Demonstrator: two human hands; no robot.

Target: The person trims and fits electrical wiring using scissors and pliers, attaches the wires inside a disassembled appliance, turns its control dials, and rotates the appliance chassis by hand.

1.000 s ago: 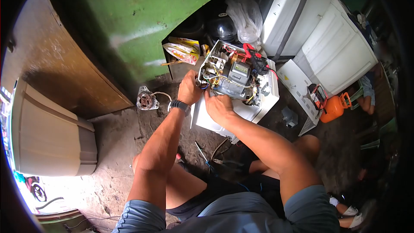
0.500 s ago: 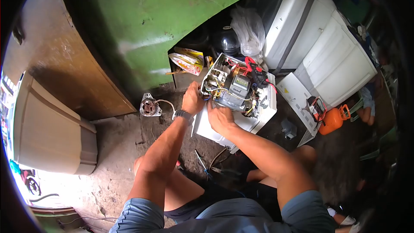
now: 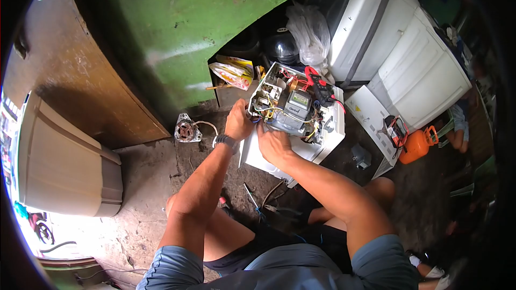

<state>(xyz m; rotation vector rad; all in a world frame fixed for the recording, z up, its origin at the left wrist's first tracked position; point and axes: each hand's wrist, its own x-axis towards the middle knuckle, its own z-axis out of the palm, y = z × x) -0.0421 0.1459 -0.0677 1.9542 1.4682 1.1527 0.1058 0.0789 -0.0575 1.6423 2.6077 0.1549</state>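
Note:
An opened white microwave oven (image 3: pixel 334 134) lies on the floor in front of me, its insides exposed. A grey transformer (image 3: pixel 299 105) and several coloured wires (image 3: pixel 269 111) show inside it. At the oven's left edge is my left hand (image 3: pixel 238 120), fingers closed near the wires; what they pinch is hidden. My right hand (image 3: pixel 274 144) reaches in at the near side, below the transformer, with bent fingertips among the wiring; their hold cannot be made out. A red and black clamp meter (image 3: pixel 321 88) rests on the oven's far right corner.
Left of the oven lies a small motor (image 3: pixel 187 130) with a cable. Pliers (image 3: pixel 279 209) and a screwdriver (image 3: pixel 249 195) are on the floor near my legs. To the right are a white metal panel (image 3: pixel 371 118), an orange gas canister (image 3: pixel 417 146) and a grey part (image 3: pixel 361 157).
The view has shifted slightly. Both hands stay at nearly the same places on the oven, with only small finger movement.

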